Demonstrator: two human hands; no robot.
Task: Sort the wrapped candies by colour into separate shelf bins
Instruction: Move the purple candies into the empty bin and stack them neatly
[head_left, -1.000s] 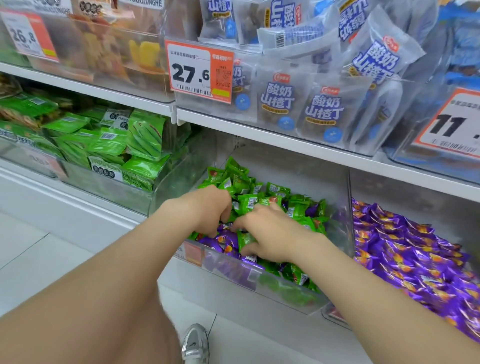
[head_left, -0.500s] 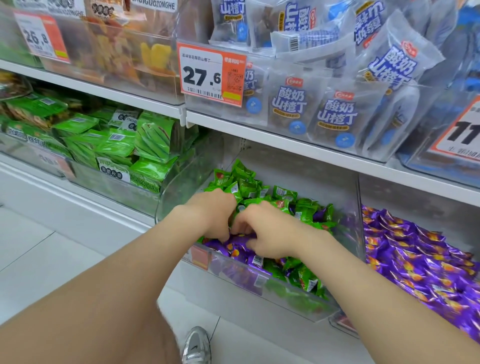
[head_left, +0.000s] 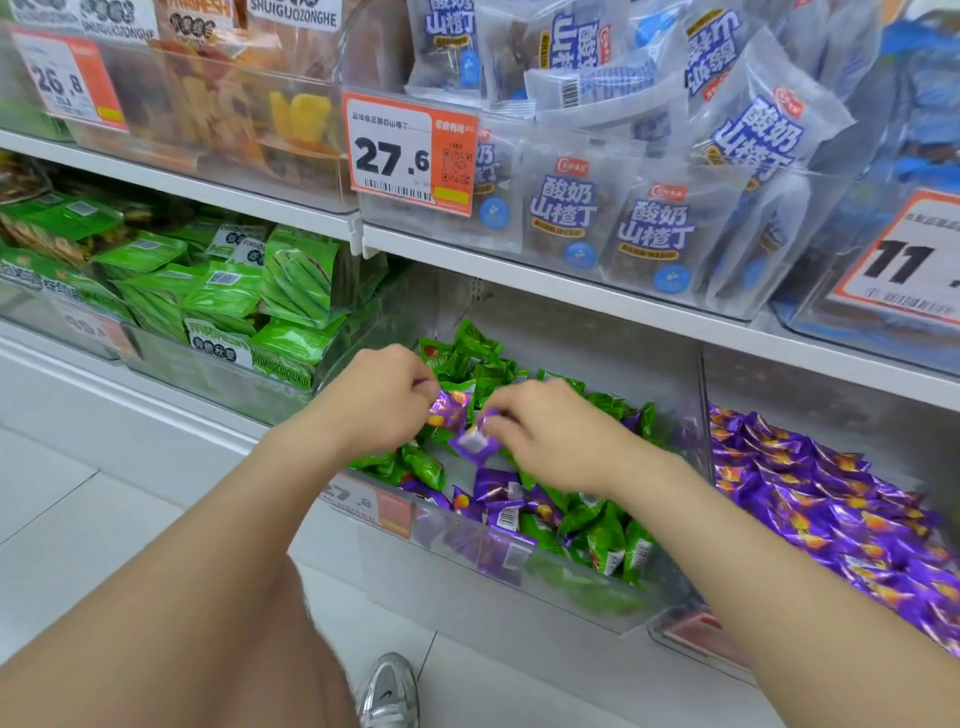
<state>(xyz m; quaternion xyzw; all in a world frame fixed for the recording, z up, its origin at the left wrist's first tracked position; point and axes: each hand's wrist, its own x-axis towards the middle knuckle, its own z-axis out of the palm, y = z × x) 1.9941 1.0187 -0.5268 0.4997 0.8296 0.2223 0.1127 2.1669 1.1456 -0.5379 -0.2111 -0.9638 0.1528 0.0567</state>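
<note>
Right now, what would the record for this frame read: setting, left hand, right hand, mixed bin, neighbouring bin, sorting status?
setting: shop shelf with clear bins, seen from the head camera
left hand: pinches a purple candy above the mixed bin
right hand: pinches a second purple candy, white label showing
mixed bin: mostly green candies, several purple ones near the front
neighbouring bin: on the right, holds a purple pile only
status: sorting unfinished, both colours in the mixed bin
</note>
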